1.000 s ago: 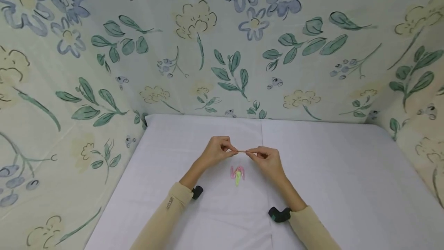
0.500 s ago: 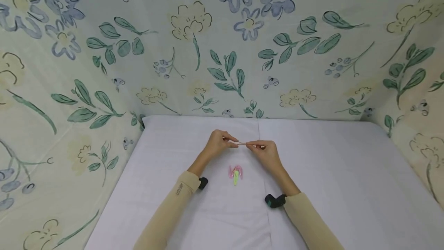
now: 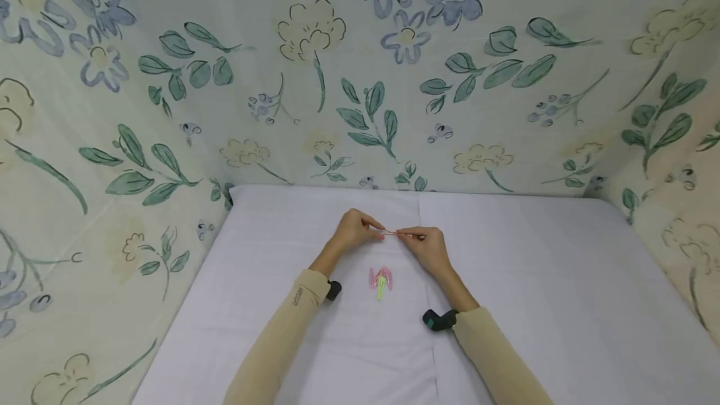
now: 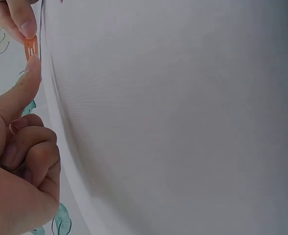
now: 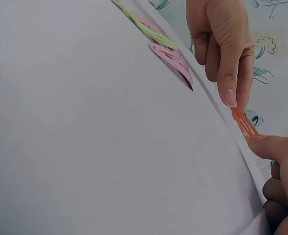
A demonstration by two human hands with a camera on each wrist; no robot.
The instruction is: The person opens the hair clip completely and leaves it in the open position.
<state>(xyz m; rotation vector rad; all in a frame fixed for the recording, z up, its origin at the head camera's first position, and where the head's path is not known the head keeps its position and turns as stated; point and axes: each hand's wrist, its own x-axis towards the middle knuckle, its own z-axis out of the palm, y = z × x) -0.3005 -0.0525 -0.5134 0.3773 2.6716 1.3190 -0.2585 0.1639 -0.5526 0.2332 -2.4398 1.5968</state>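
Between both hands, above the far part of the table, is a small orange snap hair clip [image 5: 245, 123]. My left hand [image 3: 354, 230] holds one end with thumb and index finger; in the head view these two fingertips stand slightly apart, with thin strands of the clip between them. The opposite end is pinched by the thumb and index finger of my right hand [image 3: 430, 249]. Slots show along the clip in both wrist views. Nearer to the body, a yellow-green hair clip [image 3: 380, 290] lies among pink hair clips [image 5: 172, 61] on the cloth.
A white cloth [image 3: 523, 280] covers the table, with a crease running front to back. Floral fabric [image 3: 315, 86] hangs behind the table and at both sides. Black wrist cameras [image 3: 440, 320] sit at the sleeve cuffs.
Both hands have moved slightly away from the body with the orange hair clip. Its strands look spread at the left end now, where one single line showed earlier. The clips on the cloth stay put.
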